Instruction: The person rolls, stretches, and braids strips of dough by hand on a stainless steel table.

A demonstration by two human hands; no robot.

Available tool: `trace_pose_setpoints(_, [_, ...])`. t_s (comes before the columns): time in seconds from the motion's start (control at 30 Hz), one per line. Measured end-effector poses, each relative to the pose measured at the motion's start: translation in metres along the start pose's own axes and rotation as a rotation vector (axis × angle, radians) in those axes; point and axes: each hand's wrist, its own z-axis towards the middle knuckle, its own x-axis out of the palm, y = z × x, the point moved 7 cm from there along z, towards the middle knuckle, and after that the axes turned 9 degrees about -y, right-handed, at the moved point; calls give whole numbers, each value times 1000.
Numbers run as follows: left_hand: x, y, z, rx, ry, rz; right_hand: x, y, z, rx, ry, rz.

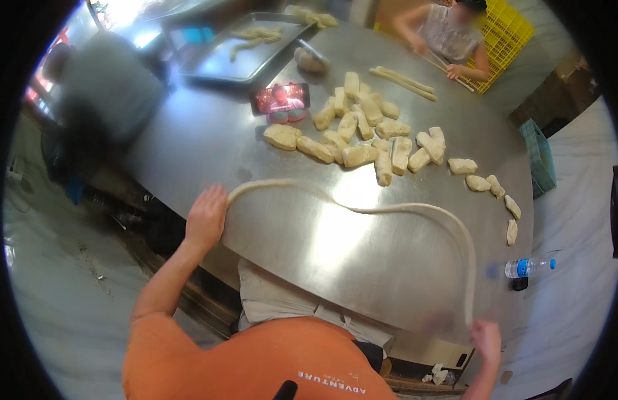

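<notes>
A long thin dough rope (389, 209) stretches in a wavy line across the steel table, curving down toward me on the right. My left hand (207, 215) is closed over its left end at the table's near left edge; the fingertips are partly hidden. At the near right, my right hand (485, 339) grips the other end with curled fingers. Beyond the rope lies a cluster of pale dough pieces (359, 156), some stacked on others. Several smaller dough pieces (477, 183) trail off to the right.
A lit phone (280, 99) stands propped beyond the dough. Dough strips lie on a metal tray (219, 70) at the far left. A water bottle (522, 268) is at the right edge. Across the table, another person (449, 33) holds a thin stick-like length beside a yellow crate (505, 40).
</notes>
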Motion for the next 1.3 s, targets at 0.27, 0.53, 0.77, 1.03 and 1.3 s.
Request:
trace_pose_setpoints(0.27, [79, 87, 81, -55, -21, -254, -51, -41, 73, 289, -368, 40])
trace_pose_setpoints(0.53, [100, 60, 81, -275, 135, 74, -99, -5, 103, 410, -516, 321])
trace_pose_setpoints(0.77, [-2, -9, -2, 148, 563, 23, -108, 47, 31, 28, -405, 79])
trace_pose_setpoints(1.03, [10, 218, -2, -266, 64, 25, -44, -347, 27, 748, -268, 41])
trace_pose_setpoints(1.3, [-47, 59, 62, 135, 354, -289, -186, -250, 77, 504, -666, -426])
